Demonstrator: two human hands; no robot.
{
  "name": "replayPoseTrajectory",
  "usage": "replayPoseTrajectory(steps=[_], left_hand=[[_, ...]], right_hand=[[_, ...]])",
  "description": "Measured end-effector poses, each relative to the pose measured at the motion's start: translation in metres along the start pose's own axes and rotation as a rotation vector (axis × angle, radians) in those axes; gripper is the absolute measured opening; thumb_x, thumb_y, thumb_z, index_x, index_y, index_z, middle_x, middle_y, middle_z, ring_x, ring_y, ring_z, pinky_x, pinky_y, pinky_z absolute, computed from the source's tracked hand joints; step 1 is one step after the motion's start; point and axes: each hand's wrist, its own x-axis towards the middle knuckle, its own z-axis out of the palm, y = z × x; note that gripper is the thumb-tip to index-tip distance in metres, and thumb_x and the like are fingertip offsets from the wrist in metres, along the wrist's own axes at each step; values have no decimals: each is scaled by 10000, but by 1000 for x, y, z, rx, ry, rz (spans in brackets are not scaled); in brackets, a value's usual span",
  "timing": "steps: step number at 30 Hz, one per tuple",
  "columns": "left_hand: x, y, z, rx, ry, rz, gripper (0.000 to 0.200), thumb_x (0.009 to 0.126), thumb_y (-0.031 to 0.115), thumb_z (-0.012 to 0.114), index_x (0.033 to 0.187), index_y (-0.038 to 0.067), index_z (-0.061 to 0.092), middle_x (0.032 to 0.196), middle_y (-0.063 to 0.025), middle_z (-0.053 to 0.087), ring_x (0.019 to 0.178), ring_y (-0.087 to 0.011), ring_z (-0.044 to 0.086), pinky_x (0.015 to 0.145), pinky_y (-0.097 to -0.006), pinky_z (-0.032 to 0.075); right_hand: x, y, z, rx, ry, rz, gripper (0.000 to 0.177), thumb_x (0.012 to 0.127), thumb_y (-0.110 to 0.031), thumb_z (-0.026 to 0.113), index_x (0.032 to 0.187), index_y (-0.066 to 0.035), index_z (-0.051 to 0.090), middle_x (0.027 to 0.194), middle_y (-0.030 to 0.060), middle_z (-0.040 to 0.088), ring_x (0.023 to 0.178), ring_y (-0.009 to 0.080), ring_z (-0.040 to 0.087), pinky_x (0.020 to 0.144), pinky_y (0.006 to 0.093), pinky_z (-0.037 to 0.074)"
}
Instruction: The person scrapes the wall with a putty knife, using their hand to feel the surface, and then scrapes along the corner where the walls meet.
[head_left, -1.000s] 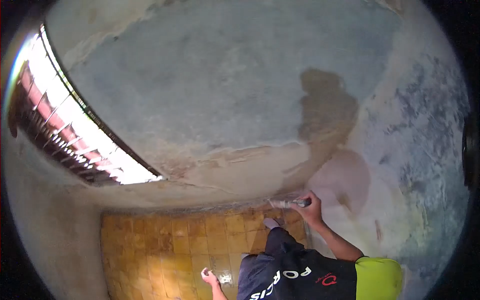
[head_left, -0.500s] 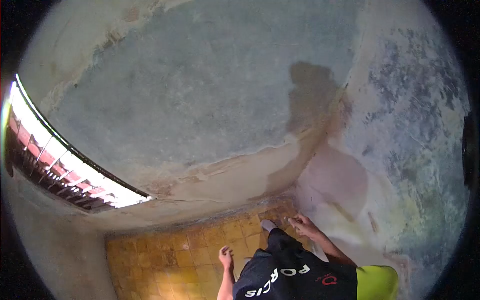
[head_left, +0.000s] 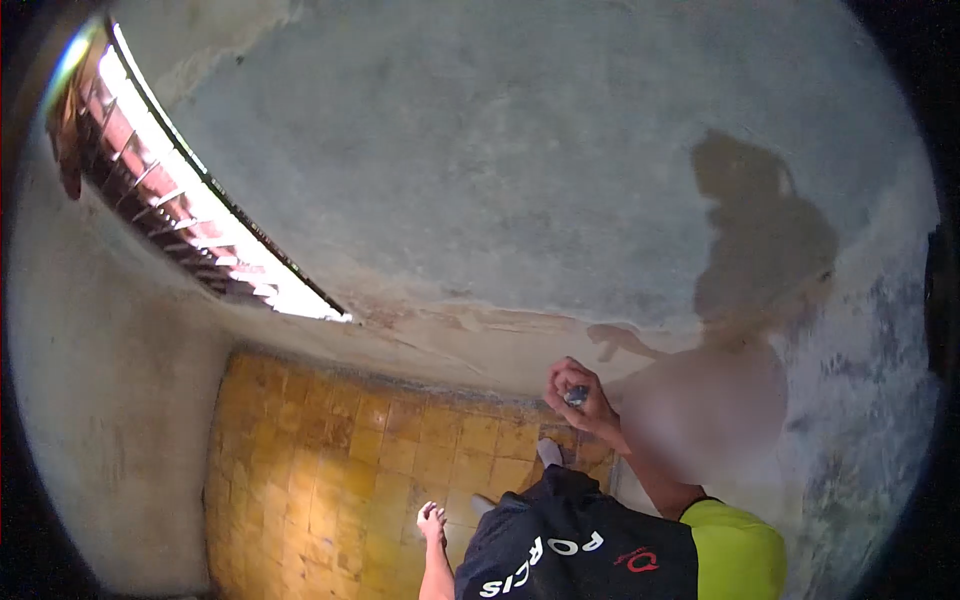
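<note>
Right hand (head_left: 598, 410) gripping a tool (head_left: 575, 396), dark end showing, rest hidden; held right of centre, in front of pale lower wall (head_left: 470, 345). Left hand (head_left: 432, 519) nearer, over yellow tiled floor (head_left: 320, 470), fingers curled, can't tell if fully closed. Barred window (head_left: 205, 225) far left, shadow (head_left: 755, 240) on grey-blue wall (head_left: 480, 180), right.
</note>
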Motion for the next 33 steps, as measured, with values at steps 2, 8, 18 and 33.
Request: replayPoseTrajectory(steps=[2,8,18,33], left_hand=[[-15,-19,-2,-94,104,-51,291,920,31,486,1202,77,541,1122,-52,607,848,-215,662,621,-319,530],[-61,-76,7,-289,319,-147,334,909,29,483,1233,90,535,1101,-37,613,773,-212,652,571,-297,515],[-130,-117,47,-563,437,-195,370,912,42,560,1274,7,492,1227,-123,537,1089,-299,562,873,-475,528],[-78,-90,44,-350,391,-143,329,916,42,507,1241,88,527,1148,-52,592,852,-220,652,603,-331,494]], right_hand=[[16,9,10,59,-77,-91,211,751,-110,784,769,-33,588,744,73,585,638,216,590,567,319,459],[62,-1,19,-171,-268,-777,357,745,-178,819,604,-65,511,555,47,476,463,208,526,444,345,409],[86,9,18,-161,-383,-975,445,712,-102,817,587,-98,390,536,14,314,430,162,402,389,308,299],[82,41,4,-296,-590,-801,139,724,-203,747,807,-104,693,560,43,515,508,217,549,449,347,422]])
